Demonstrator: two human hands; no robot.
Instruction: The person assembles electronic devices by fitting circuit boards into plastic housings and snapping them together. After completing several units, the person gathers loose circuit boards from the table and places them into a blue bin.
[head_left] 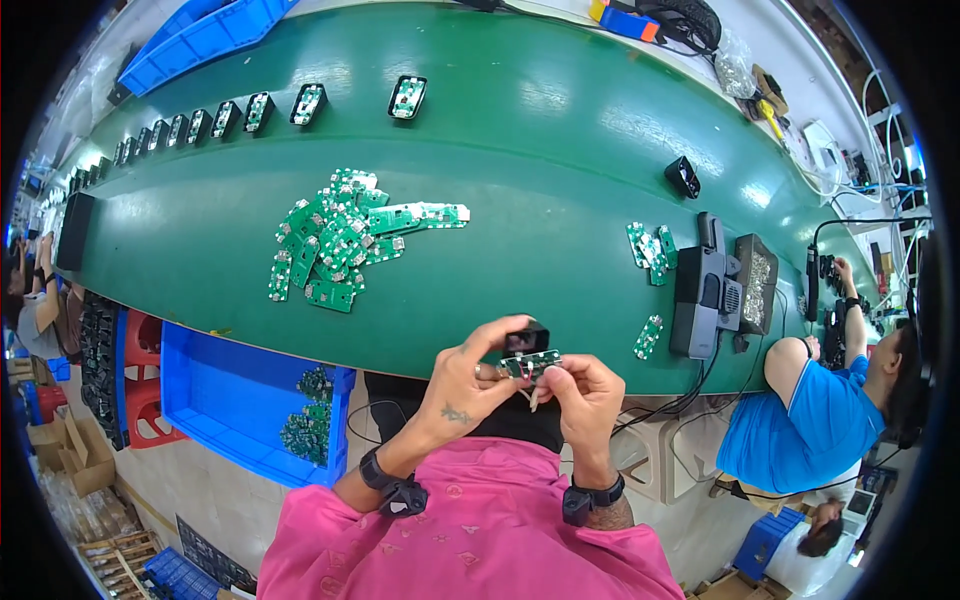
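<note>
My left hand (462, 385) is closed around a small black plastic housing (526, 340), held at the table's near edge. Just below the housing is a green circuit board (528, 364), pinched at its right end by the thumb and fingers of my right hand (588, 398). The fingers of my left hand also touch the board's left end. Thin pale and reddish wires seem to hang beneath the board, partly hidden by my fingers. Beyond my hands, a heap of green circuit boards (340, 240) lies on the green table (540, 240).
A row of black housings with boards (309, 103) runs along the far left. To the right stand a grey-black device (700, 300), loose boards (650, 250) and an empty housing (683, 178). A blue bin (230, 400) sits below left. A person in blue (810, 420) works at right.
</note>
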